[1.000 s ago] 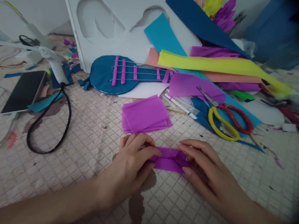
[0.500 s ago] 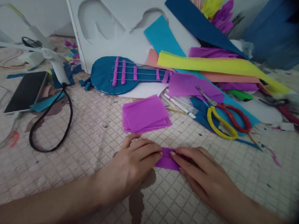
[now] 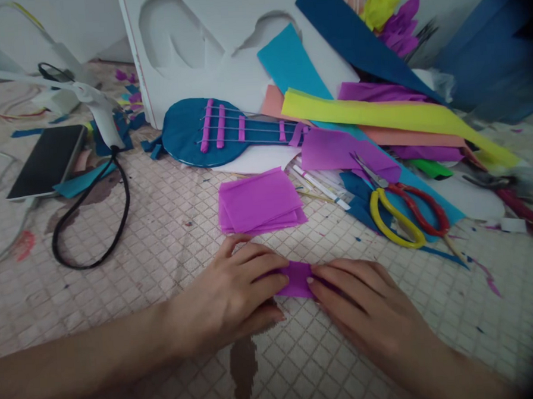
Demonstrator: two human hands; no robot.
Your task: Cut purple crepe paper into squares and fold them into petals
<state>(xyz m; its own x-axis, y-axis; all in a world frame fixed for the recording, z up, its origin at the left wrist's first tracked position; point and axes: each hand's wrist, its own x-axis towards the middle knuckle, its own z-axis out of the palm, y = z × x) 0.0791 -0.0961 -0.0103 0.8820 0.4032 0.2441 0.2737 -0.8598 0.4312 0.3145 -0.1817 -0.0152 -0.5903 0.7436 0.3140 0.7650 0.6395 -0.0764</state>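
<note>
Centrally, both hands press flat on a small folded purple tissue piece (image 3: 297,279) lying on the mat. Left hand (image 3: 235,290) covers its left end, fingers together and extended, tips on the paper; right hand (image 3: 366,313) covers its right end likewise. Neither hand pinches; both hold the piece down against the surface, fingertips nearly meeting over its middle.

At 12 o'clock from the hands, just beyond them: a stack of purple tissue squares (image 3: 260,201). At 2 o'clock: scissors (image 3: 401,207) with one yellow and one red handle, resting on blue paper. Further toward 12: a blue cardboard guitar (image 3: 213,131) with purple strips, leaning near a white foam board (image 3: 169,55).

Surface: a pale grid-patterned mat (image 3: 161,241), stained, with paper scraps. At 10 o'clock: black cable loop (image 3: 89,232), white glue gun (image 3: 101,113), dark phone (image 3: 45,160). Toward 1–2 o'clock: a heap of yellow, blue, orange, purple paper sheets (image 3: 378,113).
</note>
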